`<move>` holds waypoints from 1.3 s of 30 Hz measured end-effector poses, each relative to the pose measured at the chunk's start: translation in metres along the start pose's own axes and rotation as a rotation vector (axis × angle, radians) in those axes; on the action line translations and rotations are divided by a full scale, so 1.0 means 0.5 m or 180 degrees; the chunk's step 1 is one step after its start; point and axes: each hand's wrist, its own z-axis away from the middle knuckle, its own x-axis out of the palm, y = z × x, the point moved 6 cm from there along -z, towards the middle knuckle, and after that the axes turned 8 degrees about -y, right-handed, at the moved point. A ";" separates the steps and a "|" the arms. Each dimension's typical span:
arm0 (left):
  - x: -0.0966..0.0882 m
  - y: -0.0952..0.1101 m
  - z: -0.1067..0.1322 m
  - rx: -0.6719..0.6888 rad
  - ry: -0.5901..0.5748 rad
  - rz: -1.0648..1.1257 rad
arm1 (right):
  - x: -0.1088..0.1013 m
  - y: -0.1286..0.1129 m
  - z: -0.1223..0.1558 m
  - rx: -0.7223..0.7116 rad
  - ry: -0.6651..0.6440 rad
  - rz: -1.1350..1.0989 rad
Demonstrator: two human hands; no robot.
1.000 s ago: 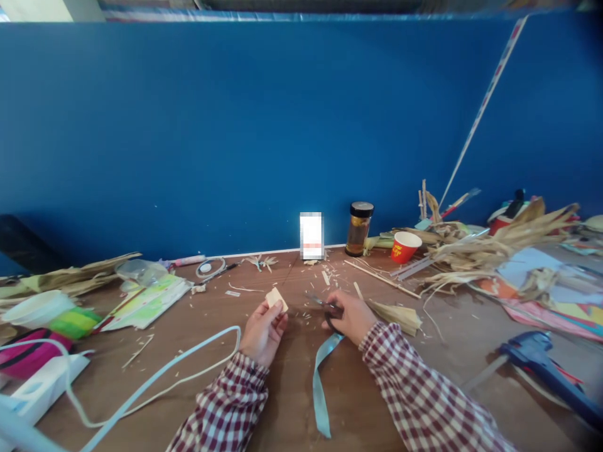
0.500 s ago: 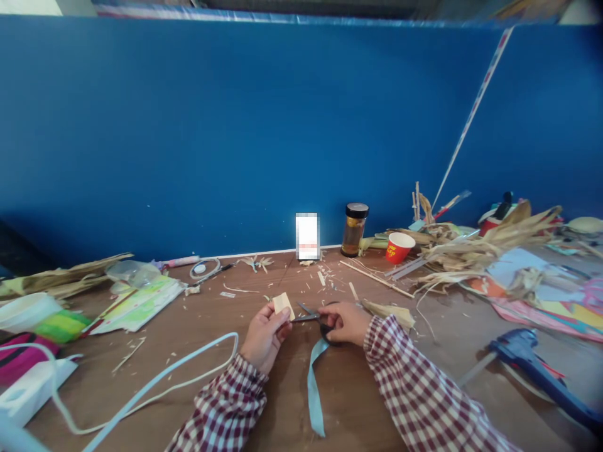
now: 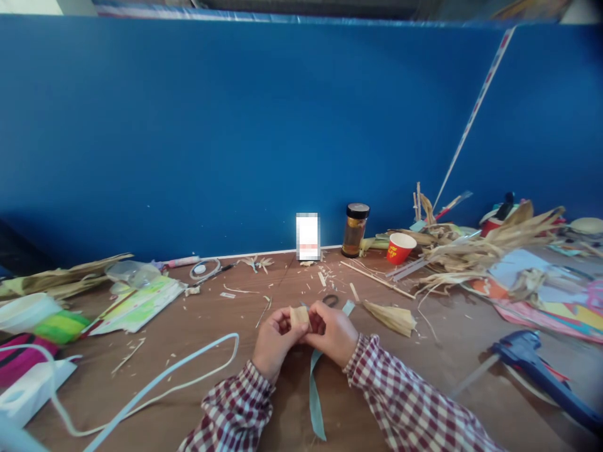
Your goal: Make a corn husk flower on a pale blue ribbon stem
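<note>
Between my two hands is a small pale tan piece of corn husk [image 3: 299,316]. My left hand [image 3: 276,339] pinches its left side, thumb in front and fingers curled behind. At its right edge, my right hand [image 3: 335,329] has its thumb and fingers closed on it, with the fingertips partly hidden. Scissors lie on the table just behind my right hand; a dark handle loop [image 3: 330,301] shows and the rest is mostly covered. A light blue ribbon [image 3: 316,395] runs from under my right hand towards me, its other end showing beyond the hand.
Dried corn husks [image 3: 490,245] are heaped at the right, near a red paper cup [image 3: 402,248] and a lidded jar [image 3: 355,230]. A blue glue gun [image 3: 532,358] lies at right front. White cables [image 3: 164,392] loop across the left beside a power strip [image 3: 38,389].
My right hand has let go of the scissors, which now lie on the table. It has moved left and taken hold of the husk piece. My left hand has shifted slightly right.
</note>
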 end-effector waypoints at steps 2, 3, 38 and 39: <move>-0.003 -0.002 -0.002 -0.0011 0.0002 -0.0077 | 0.000 0.007 -0.003 0.0024 -0.0020 -0.0195; -0.005 -0.002 -0.003 -0.0010 0.0003 -0.0097 | -0.001 0.009 -0.004 0.0029 -0.0028 -0.0295; -0.052 0.026 -0.001 -0.0149 0.0790 0.0478 | -0.054 0.101 -0.017 0.1144 0.0403 -0.2235; -0.050 0.027 -0.001 -0.0148 0.0775 0.0460 | -0.054 0.104 -0.017 0.1149 0.0408 -0.2208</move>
